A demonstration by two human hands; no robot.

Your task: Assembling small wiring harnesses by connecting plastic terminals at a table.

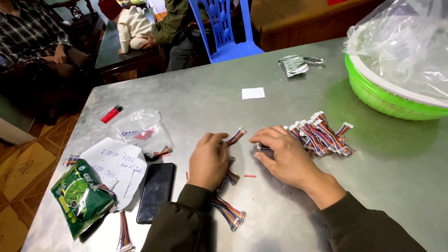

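Head view: a grey metal desk (210,98) seen from above, both forearms in dark sleeves reaching onto it.
Left hand (208,159): palm down, fingers curled; its grip is clenched on a short multicoloured wire harness (236,136) whose white connector end sticks out just past the fingertips, toward the other hand.
Right hand (285,155): palm down, close beside the left one; its fingers are bent over a small connector piece (262,146) at the fingertips, but I cannot tell whether the grip truly pinches it or only rests on it.
Under the left wrist: more loose harnesses (228,212) lie fanned on the desk, running back toward the sleeve.
Beyond the right hand: a pile of harnesses (319,135) with white plugs, touching the knuckle side of that hand.
Between the hands, nearer the body: a tiny red scrap (250,176) on the bare metal.
Left of the left hand: a black phone (156,191) face up, then a handwritten paper sheet (116,165), a green snack packet (81,196), a clear plastic bag (142,130) and a red lighter (112,114).
Far right of the right hand: a green basket (373,95) lined with clear plastic.
Ahead of both hands: a white paper slip (253,93), a crumpled wrapper (294,64), a blue plastic chair (224,28), and seated people at the far edge.
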